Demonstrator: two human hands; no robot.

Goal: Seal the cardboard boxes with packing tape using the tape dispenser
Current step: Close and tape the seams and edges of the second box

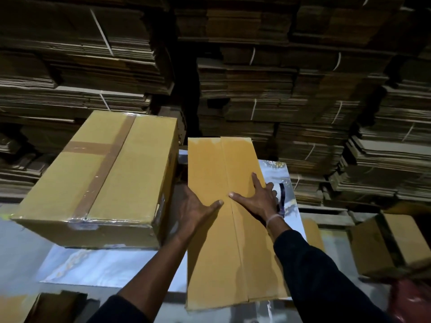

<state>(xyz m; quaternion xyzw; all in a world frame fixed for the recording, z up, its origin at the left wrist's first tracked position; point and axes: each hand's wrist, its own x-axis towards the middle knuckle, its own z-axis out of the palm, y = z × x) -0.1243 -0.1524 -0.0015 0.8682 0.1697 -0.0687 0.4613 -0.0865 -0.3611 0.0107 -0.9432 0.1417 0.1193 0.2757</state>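
A long narrow cardboard box (214, 241) lies in front of me with its two top flaps closed and an untaped seam down the middle. My left hand (198, 210) rests flat on the left flap, thumb near the seam. My right hand (257, 199) presses flat on the right flap, fingers spread. Just past my right hand a roll of tape (281, 194) shows partly at the box's right edge; the dispenser body is hidden. To the left stands a bigger box (98, 180) sealed with brown tape in a cross.
The boxes sit on a pale glossy table (105, 266). Another cardboard box (391, 243) stands at the right, and a red thing (412, 301) is at the bottom right. Tall stacks of flattened cardboard (279, 78) fill the whole background.
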